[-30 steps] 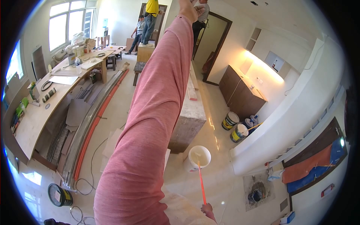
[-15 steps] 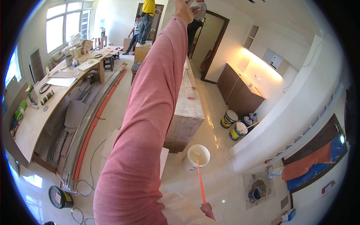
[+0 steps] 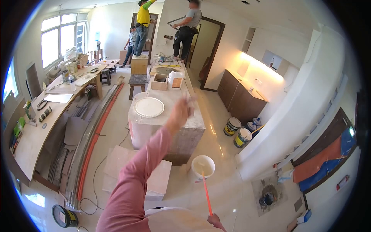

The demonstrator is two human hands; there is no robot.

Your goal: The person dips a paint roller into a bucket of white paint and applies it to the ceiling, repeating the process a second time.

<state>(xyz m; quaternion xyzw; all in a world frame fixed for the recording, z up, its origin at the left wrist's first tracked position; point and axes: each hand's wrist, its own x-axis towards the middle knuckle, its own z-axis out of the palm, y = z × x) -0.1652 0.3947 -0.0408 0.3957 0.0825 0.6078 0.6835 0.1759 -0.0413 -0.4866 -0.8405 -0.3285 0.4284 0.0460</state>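
Note:
My left hand (image 3: 179, 115), at the end of a pink sleeve, is raised in front of the long counter (image 3: 181, 143). Motion smears its fingers, so I cannot tell whether they are open or closed. Low in the view, my right hand (image 3: 213, 219) is wrapped round the lower end of an orange pole (image 3: 207, 197). The pole's far end leans into a white bucket (image 3: 203, 167) holding pale paint. On the counter to the left of my left hand lies a round white lid (image 3: 149, 107).
A white jug (image 3: 175, 80) and a wooden box (image 3: 159, 82) sit farther along the counter. One person (image 3: 187, 29) stands on it; another in yellow (image 3: 143, 17) stands on a wooden box. Paint buckets (image 3: 242, 138) are at right, a cluttered workbench (image 3: 58, 94) at left.
My left arm has come down from high across the view, uncovering the counter top, lid and jug. My right hand keeps its grip on the pole.

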